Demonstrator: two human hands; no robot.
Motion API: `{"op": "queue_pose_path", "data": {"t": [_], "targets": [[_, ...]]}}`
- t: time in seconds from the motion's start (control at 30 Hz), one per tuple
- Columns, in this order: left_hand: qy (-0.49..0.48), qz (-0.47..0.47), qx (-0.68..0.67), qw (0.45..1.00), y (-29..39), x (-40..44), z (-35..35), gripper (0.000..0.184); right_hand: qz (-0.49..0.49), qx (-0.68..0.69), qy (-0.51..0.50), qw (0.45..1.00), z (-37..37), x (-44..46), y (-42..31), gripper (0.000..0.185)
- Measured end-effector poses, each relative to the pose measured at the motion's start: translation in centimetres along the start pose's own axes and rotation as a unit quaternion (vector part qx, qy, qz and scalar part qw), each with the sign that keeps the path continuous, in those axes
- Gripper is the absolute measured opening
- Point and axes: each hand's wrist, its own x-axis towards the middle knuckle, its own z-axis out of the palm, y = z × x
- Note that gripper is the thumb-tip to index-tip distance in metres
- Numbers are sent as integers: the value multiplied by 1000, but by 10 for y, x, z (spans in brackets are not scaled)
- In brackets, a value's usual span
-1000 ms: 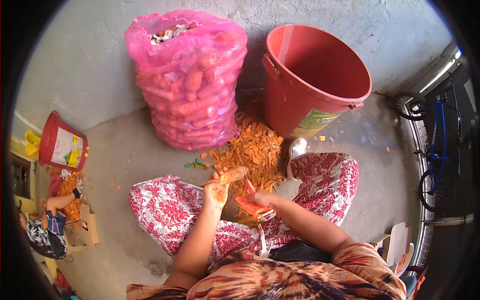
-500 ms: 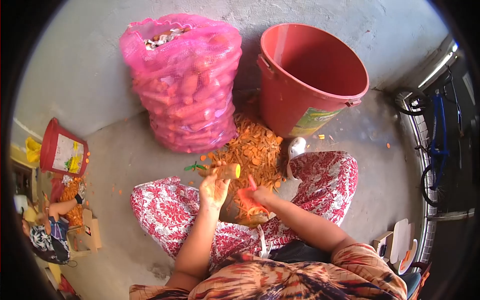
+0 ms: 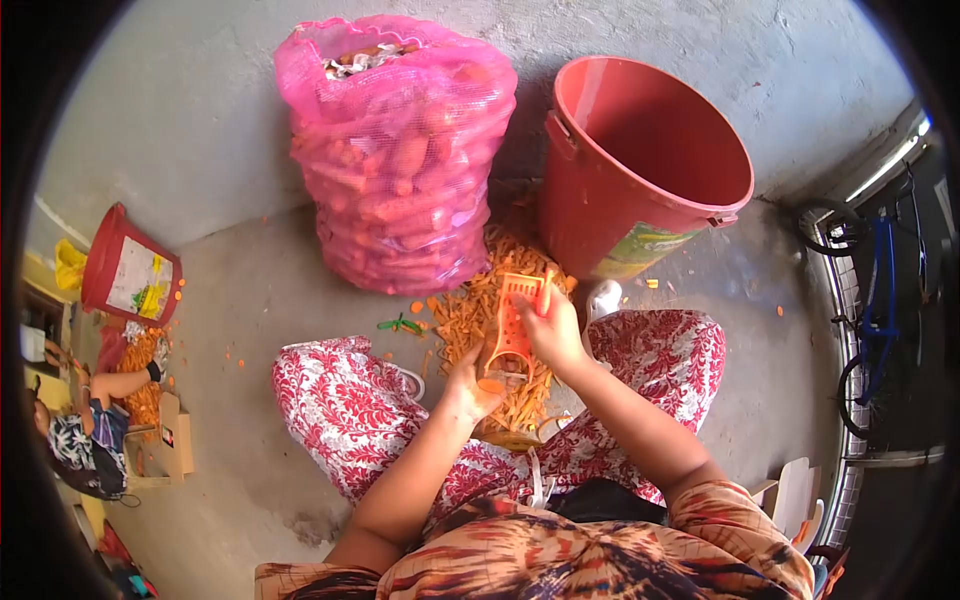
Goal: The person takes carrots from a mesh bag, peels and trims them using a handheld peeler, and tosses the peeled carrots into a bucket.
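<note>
My left hand is closed round a carrot, which is partly covered by the orange peeler. My right hand grips the orange peeler, a flat tool with holes in its face, and holds it over the carrot. Beneath both hands lies a heap of orange peelings and slices on the floor. A pink mesh sack full of carrots stands behind the heap. To its right is a large red bucket, its visible inside dark red.
A small green item lies left of the heap. Another person sits at the far left near a second red bucket and more peelings. A blue bicycle stands at the right.
My left hand has drawn the carrot down and toward my lap. My right hand has raised the peeler and brought it over the carrot. The view has shifted slightly.
</note>
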Motion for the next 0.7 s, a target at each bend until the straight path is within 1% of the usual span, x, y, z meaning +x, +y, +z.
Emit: {"op": "queue_pose_path", "data": {"t": [0.03, 0.07, 0.1, 0.2, 0.27, 0.37, 0.4, 0.47, 0.5, 0.57, 0.6, 0.63, 0.67, 0.7], "targets": [[2, 4, -3, 1000, 2, -4, 4, 29, -22, 9, -4, 1000, 7, 1, 3, 18], [-38, -8, 0, 999, 5, -11, 9, 27, -34, 14, -3, 999, 12, -1, 1, 17], [-41, -3, -12, 999, 6, -15, 13, 27, -45, 20, 0, 999, 15, -2, 0, 17], [-50, -1, -37, 998, 6, -19, 15, 26, -29, 34, 3, 999, 21, -5, 1, 17], [-53, -13, -45, 997, 5, -15, 8, 26, -44, 0, 6, 999, 21, -6, 0, 17], [25, -12, -18, 999, 4, -19, 19, 29, -44, -70, 6, 997, 19, -6, -1, 16], [-37, -36, 3, 999, 5, -17, 12, 30, -41, -97, 4, 994, 18, -3, -1, 16], [-162, -82, 46, 982, 7, -12, -10, 34, -78, -89, 84, 989, 12, 18, 20, 17], [-148, -87, 60, 983, 5, -17, -8, 35, -95, -83, 125, 984, 6, 31, 28, 17], [-121, -99, 88, 984, 2, -31, 2, 37, -52, -126, 239, 962, -15, 58, 26, 17], [-129, -95, 65, 985, 3, -33, 1, 36, -48, -110, 264, 957, -28, 69, 30, 16], [-91, -84, 65, 990, 5, -34, 4, 36, -46, -94, 289, 952, -35, 75, 27, 15], [-52, -72, 63, 994, 7, -36, 11, 35, -76, -74, 279, 954, -38, 74, 23, 13], [-14, -60, 60, 996, 9, -36, 15, 35, -79, -67, 239, 966, -35, 69, 21, 12]]}}
